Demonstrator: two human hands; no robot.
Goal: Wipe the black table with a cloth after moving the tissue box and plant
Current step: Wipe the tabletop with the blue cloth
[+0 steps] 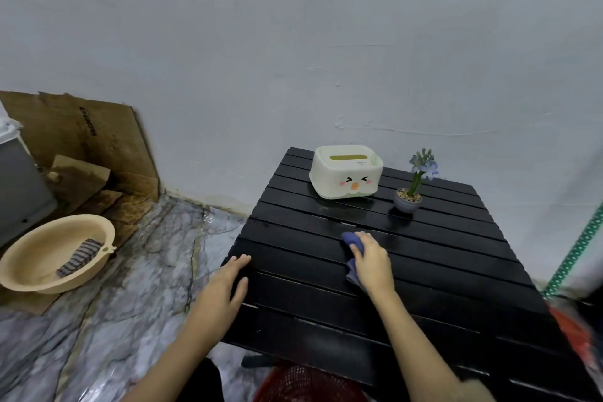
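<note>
Dark lettering printed sideways on the cardboard [81, 137] against the wall, too blurred to read. Slatted black table [424, 271], glossy, carrying a cream tissue box [346, 171] with a squinting cartoon face near its far edge and a small potted plant [411, 188] with pale blue flowers just beside it. Right hand [372, 259] closed around a blue cloth [354, 243], pressed on mid-table. Left hand [225, 287] flat on the table's left edge, fingers relaxed. On the floor, a beige basin [29, 277] holding a striped rag [80, 256].
</note>
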